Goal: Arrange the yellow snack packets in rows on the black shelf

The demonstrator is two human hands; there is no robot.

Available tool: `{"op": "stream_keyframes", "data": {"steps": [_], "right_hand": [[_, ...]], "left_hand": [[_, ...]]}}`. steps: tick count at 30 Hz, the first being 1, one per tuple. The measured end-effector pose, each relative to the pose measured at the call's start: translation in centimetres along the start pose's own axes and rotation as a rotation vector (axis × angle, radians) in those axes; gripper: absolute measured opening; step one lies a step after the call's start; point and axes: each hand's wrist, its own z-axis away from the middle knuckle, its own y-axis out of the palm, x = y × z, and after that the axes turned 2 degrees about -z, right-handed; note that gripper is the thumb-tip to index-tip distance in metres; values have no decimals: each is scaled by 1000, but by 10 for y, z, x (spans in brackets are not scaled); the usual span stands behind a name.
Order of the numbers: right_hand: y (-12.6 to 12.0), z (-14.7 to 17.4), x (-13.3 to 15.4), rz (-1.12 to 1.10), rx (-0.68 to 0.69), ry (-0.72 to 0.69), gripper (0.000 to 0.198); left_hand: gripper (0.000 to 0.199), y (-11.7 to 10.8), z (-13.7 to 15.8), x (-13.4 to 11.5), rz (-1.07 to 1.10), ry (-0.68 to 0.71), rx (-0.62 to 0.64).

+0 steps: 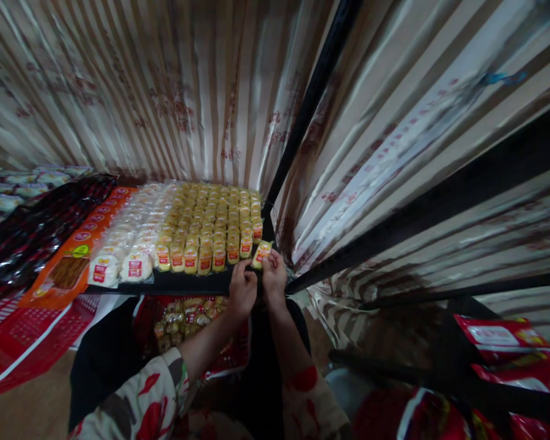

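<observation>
My right hand (274,274) pinches a small clear packet of yellow snack (261,253) with a red and yellow label, at the right end of the black shelf. Close to the left of it, my left hand (243,287) has its fingers curled, the index fingertip near the packet's lower edge. Whatever may be inside those fingers is hidden. Just beyond my hands, rows of like yellow packets (205,253) stand on the shelf, front labels facing me. The packet in my right hand is tilted, in front of the rightmost row.
Left of the yellow rows lie white round packs (137,266), an orange bag (66,275) and dark shiny packs (32,229). Below my arms sits a red basket (245,351) with wrapped snacks. Black posts (297,110) and striped curtain stand behind; red bags (504,336) are at right.
</observation>
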Motion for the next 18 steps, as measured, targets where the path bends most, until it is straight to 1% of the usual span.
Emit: {"op": "stream_keyframes", "data": {"steps": [4, 8, 13, 18], "right_hand": [[3, -21, -3, 96, -46, -65, 38], [8, -34, -6, 146, -12, -99, 38], [15, -44, -10, 161, 41, -122, 37], [20, -46, -12, 262, 14, -161, 36]], "left_hand": [[37, 8, -7, -7, 38, 106, 86], [34, 15, -19, -6, 35, 149, 103], [34, 15, -29, 3, -7, 179, 63], [30, 10, -32, 11, -49, 200, -6]]}}
